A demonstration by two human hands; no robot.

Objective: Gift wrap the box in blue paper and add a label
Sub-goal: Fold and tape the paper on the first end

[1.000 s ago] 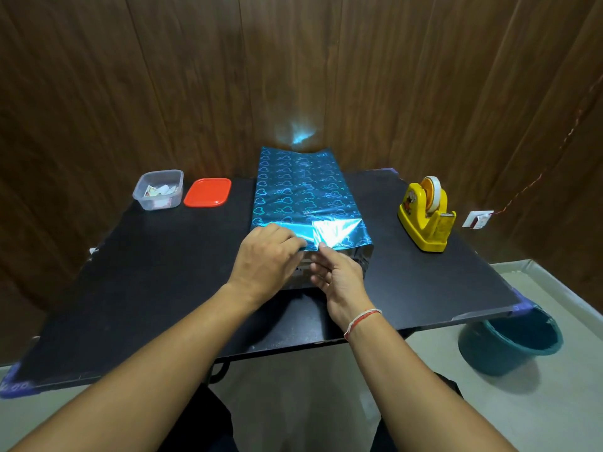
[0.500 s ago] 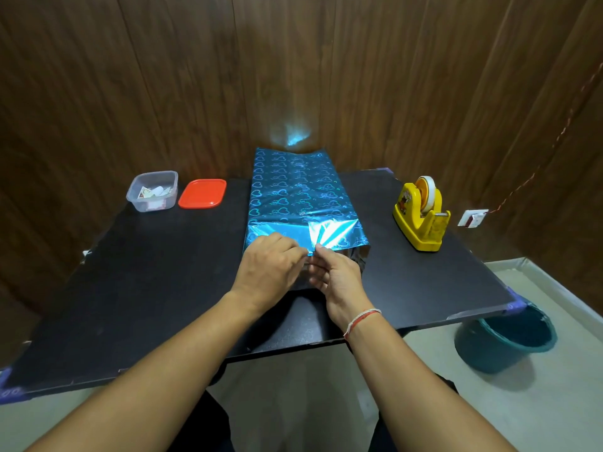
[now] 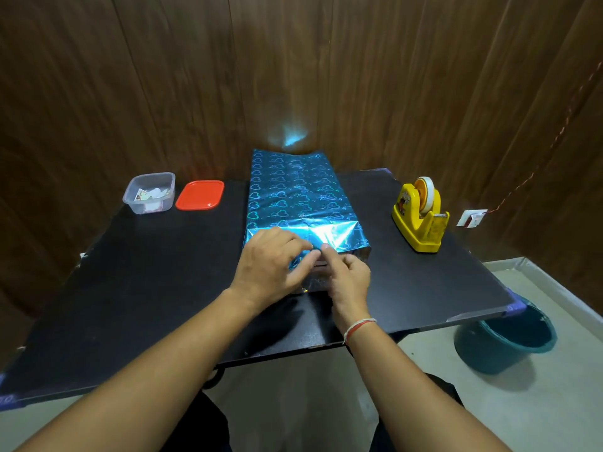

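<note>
A long box covered in shiny blue paper (image 3: 293,194) with heart prints lies in the middle of the black table (image 3: 146,288), its far end against the wall. My left hand (image 3: 270,262) presses down on the near left corner of the paper, fingers bent over the end flap. My right hand (image 3: 346,275) pinches the paper at the near end, folding it inward over the box end. The box itself is hidden under the paper. A clear tub (image 3: 150,192) with small paper labels sits at the back left.
A red lid (image 3: 200,195) lies beside the tub. A yellow tape dispenser (image 3: 419,216) stands at the right of the table. A teal bucket (image 3: 509,340) sits on the floor under the table's right corner. Wooden wall panels rise close behind.
My left fingers have slid down over the near edge, pushing the flap inward. The right hand's finger has moved up to the fold. The camera has drifted slightly.
</note>
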